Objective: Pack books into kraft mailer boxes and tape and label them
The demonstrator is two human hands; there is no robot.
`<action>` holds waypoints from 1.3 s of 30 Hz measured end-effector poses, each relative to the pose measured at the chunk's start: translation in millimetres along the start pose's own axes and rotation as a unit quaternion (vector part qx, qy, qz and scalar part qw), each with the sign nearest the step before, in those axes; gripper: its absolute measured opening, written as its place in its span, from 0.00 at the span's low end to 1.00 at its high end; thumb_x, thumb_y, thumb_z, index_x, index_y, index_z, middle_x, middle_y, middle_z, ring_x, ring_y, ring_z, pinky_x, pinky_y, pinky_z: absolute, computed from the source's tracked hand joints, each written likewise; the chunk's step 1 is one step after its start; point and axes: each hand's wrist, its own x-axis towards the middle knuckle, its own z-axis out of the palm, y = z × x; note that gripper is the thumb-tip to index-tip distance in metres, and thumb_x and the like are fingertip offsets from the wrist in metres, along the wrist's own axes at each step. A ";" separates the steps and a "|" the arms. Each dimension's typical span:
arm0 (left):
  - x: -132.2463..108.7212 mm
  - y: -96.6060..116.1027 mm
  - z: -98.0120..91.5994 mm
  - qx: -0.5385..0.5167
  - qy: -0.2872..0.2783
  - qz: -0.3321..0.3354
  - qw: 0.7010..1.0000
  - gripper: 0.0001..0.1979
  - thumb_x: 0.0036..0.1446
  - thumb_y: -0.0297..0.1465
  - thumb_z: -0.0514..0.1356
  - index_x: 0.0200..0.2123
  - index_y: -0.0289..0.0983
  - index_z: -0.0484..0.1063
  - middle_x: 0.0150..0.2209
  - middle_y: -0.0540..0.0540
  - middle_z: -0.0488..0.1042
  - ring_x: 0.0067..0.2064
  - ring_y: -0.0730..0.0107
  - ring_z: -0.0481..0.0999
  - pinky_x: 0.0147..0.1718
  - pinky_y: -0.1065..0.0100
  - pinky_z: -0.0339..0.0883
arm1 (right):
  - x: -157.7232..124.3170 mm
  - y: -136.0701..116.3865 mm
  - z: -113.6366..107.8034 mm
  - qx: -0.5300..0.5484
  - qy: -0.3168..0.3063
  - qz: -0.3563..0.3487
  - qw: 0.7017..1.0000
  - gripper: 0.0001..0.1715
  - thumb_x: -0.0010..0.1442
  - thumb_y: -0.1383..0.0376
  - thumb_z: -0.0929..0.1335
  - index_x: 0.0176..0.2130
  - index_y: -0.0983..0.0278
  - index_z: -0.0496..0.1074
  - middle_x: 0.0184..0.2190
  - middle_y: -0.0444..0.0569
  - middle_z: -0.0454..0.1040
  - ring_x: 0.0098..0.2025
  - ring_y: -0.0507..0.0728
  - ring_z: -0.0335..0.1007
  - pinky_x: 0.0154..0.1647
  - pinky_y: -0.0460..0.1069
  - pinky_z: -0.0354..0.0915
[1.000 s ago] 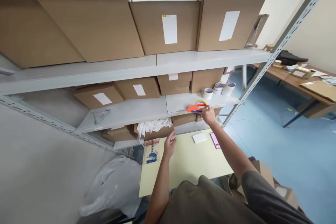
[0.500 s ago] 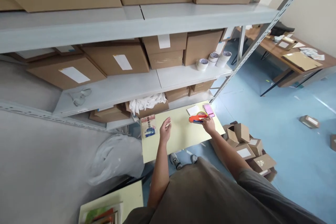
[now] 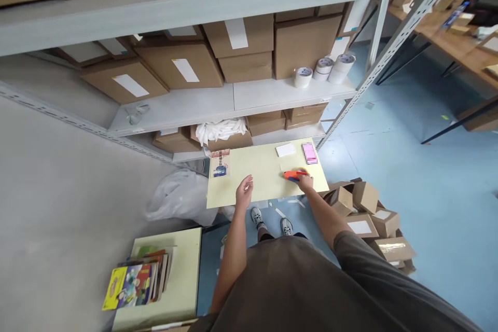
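My right hand is wrapped round the handle of an orange and blue tape dispenser, over the right part of a pale yellow table. A yellowish ring, which looks like a tape roll, shows at its back. My left hand hovers over the table's front middle with its fingers apart and nothing in them. To its left lies a book with a red, cream and blue cover. Beyond the dispenser are a white pad and a pink rectangular item, blurred out in part.
Metal shelving with cardboard boxes rises behind the table; white tape rolls stand on it. Opened cartons are heaped on the floor at right. A plastic bag and a side table with stacked books are at left.
My view has tilted further down, showing more of the side table and floor. The tape dispenser, still in my right hand, sits nearer me relative to the pink item. My left hand stays open.
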 end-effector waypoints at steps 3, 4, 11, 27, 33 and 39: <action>-17.5 2.1 12.1 0.000 0.017 0.005 1.000 0.24 0.62 0.40 0.67 0.59 0.39 0.78 0.57 0.36 0.80 0.56 0.55 0.80 0.57 0.55 0.73 | 4.2 -11.6 -14.9 0.036 0.029 -0.012 0.999 0.26 0.63 0.66 0.72 0.60 0.60 0.78 0.56 0.58 0.80 0.64 0.68 0.66 0.61 0.59 0.62; -22.9 3.0 13.8 -0.003 0.025 0.008 1.000 0.24 0.62 0.41 0.67 0.59 0.39 0.78 0.58 0.36 0.80 0.58 0.54 0.80 0.58 0.55 0.73 | 4.6 -17.2 -20.1 0.063 0.052 -0.034 0.996 0.27 0.63 0.65 0.71 0.61 0.61 0.77 0.58 0.59 0.79 0.65 0.69 0.66 0.62 0.59 0.63; -59.9 10.1 0.4 -0.014 0.094 0.018 0.995 0.26 0.62 0.42 0.68 0.60 0.40 0.78 0.64 0.35 0.75 0.65 0.48 0.75 0.59 0.53 0.73 | -14.4 -73.8 -45.8 0.242 0.112 -0.214 0.940 0.34 0.66 0.52 0.69 0.66 0.61 0.72 0.62 0.59 0.76 0.66 0.70 0.68 0.68 0.66 0.64; -267.8 -45.7 -182.1 -0.050 0.374 0.012 0.926 0.28 0.64 0.39 0.67 0.65 0.42 0.75 0.67 0.37 0.73 0.67 0.49 0.72 0.64 0.50 0.70 | -161.7 -312.2 77.2 0.181 -0.097 -0.522 0.828 0.38 0.68 0.47 0.66 0.68 0.62 0.71 0.69 0.59 0.70 0.73 0.68 0.63 0.76 0.66 0.56; -417.1 -94.1 -266.4 -0.064 0.495 -0.007 0.866 0.29 0.65 0.40 0.66 0.67 0.41 0.73 0.70 0.36 0.69 0.69 0.47 0.70 0.66 0.46 0.67 | -291.9 -385.9 169.1 0.129 -0.173 -0.595 0.774 0.37 0.67 0.51 0.66 0.70 0.62 0.70 0.72 0.56 0.67 0.74 0.65 0.60 0.77 0.62 0.55; -561.5 -155.0 -313.2 -0.123 0.615 -0.059 0.776 0.31 0.62 0.37 0.68 0.67 0.40 0.73 0.67 0.37 0.73 0.70 0.48 0.69 0.69 0.48 0.62 | -432.3 -428.1 266.8 0.059 -0.276 -0.660 0.696 0.36 0.68 0.54 0.66 0.71 0.60 0.68 0.73 0.54 0.65 0.76 0.64 0.56 0.79 0.62 0.51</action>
